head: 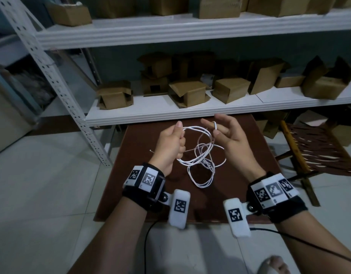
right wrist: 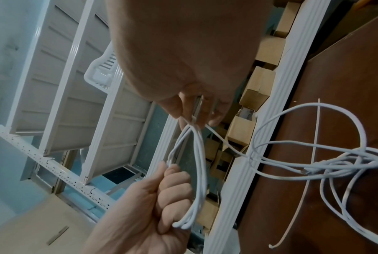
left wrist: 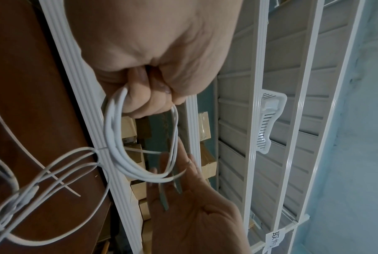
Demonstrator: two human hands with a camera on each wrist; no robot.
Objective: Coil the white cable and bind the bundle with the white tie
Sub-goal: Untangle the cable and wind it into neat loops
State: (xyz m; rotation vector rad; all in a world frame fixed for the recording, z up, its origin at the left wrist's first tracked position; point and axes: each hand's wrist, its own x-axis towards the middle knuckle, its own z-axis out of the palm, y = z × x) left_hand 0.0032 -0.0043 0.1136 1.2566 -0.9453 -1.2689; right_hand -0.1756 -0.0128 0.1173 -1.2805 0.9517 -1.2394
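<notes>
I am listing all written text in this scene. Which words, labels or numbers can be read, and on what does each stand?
"取": first character on a white paper tag tied to the shelf frame; the rest is cut off or blurred.
Wrist bands: only black-and-white square code markers, no letters.
Cardboard boxes: no readable print.

Black wristbands with white tag-marked camera blocks
</notes>
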